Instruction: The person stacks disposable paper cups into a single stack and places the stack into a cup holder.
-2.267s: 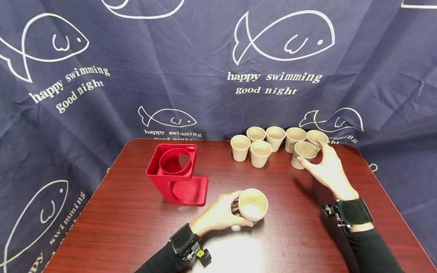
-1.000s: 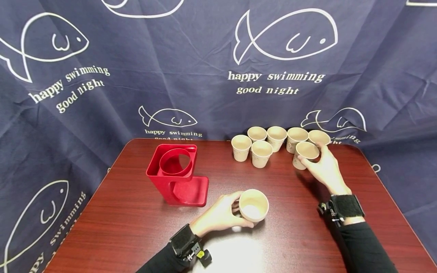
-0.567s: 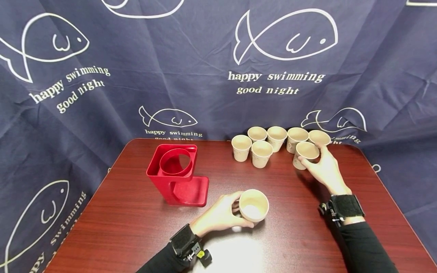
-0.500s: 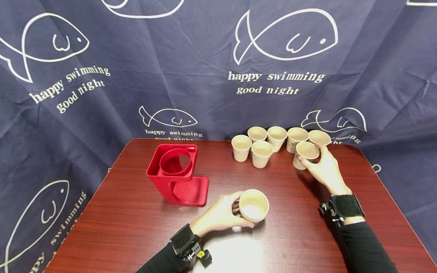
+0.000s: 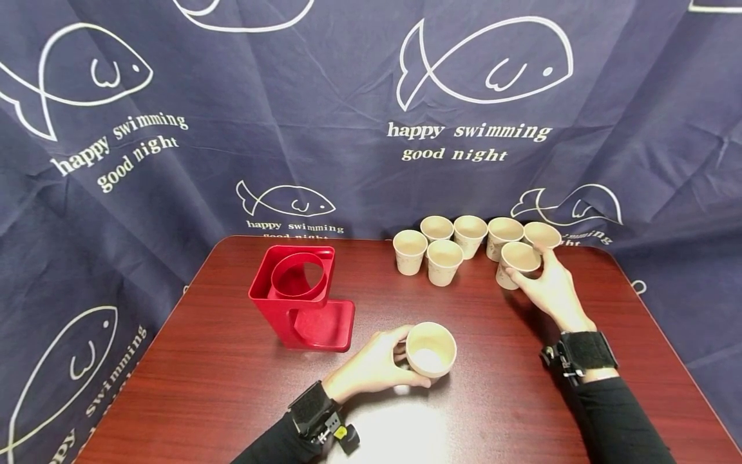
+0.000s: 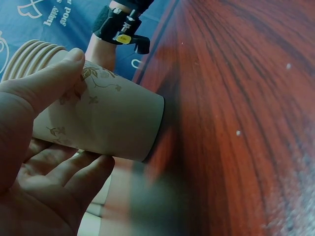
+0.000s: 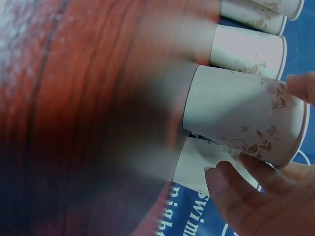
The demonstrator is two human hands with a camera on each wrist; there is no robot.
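Observation:
My left hand (image 5: 377, 364) grips a stack of nested paper cups (image 5: 431, 351) over the middle of the table. In the left wrist view several rims of the stack (image 6: 103, 105) show one inside another, with the thumb on one side and fingers on the other. At the back right, my right hand (image 5: 551, 287) holds a single floral-print paper cup (image 5: 513, 274) between thumb and fingers. This cup (image 7: 241, 108) is upright, in front of another paper cup (image 5: 542, 235). Part of that rear cup is hidden by the hand.
Several more paper cups (image 5: 443, 264) stand upright along the table's back edge, left of the right hand. A red cup-holder-like stand (image 5: 290, 299) with a round opening and a low tray (image 5: 327, 325) is on the left. A dark blue printed curtain (image 5: 359, 96) hangs behind the table (image 5: 203, 386).
The right wrist has swung slightly left since the oldest frame, its fingers still at the same cup. That cup has shifted very slightly left in the last half second. The left hand keeps still.

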